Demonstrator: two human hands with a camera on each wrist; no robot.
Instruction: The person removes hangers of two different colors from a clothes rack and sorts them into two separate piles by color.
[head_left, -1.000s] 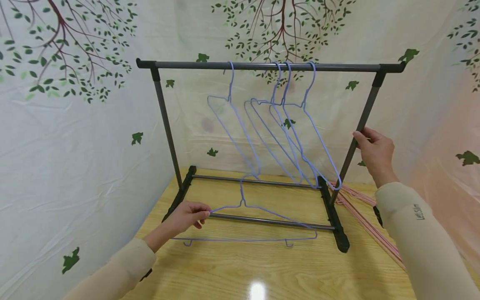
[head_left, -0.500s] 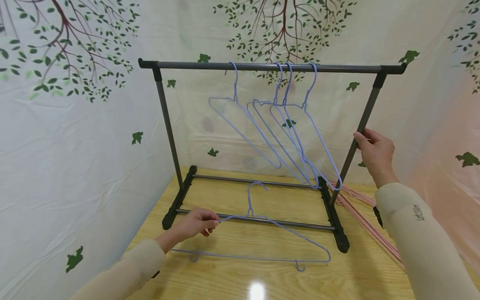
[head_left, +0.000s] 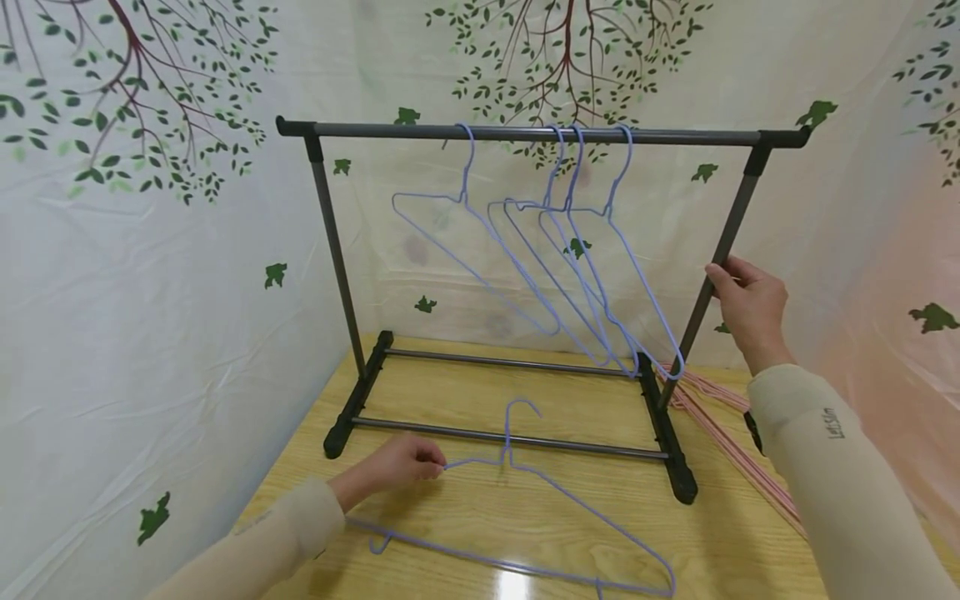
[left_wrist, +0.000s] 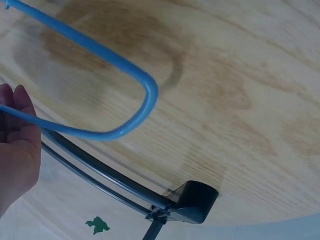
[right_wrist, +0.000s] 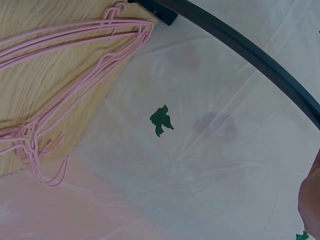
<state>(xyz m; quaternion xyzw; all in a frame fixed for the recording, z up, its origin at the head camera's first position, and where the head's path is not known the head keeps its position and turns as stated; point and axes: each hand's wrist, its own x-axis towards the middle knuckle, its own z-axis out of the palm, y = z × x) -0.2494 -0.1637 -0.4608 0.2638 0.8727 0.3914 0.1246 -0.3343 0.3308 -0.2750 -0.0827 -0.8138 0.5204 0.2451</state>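
My left hand (head_left: 397, 468) pinches one shoulder of a lavender-blue wire clothes hanger (head_left: 592, 511), low over the wooden table in front of the rack. Its hook points up and its bottom bar, with small hooks on it, slants toward the front. The left wrist view shows the hanger's rounded end (left_wrist: 151, 92) looping out past the fingers. My right hand (head_left: 750, 308) grips the right upright (head_left: 738, 217) of a black garment rack, thumb on the near side. Several matching hangers (head_left: 467, 171) hang from the rack's top bar (head_left: 375, 131), most grouped right of centre.
A bundle of pink wire hangers (right_wrist: 110, 25) lies on the table, right of the rack. The rack's base has two crossbars (head_left: 585, 446) and black feet (head_left: 682, 483). A pale cloth with printed leaves (head_left: 187, 333) encloses the back and sides.
My left hand has brought its hanger down and toward the front, away from the rack. The leftmost hanging hanger has swung and turned. My right hand stays on the upright.
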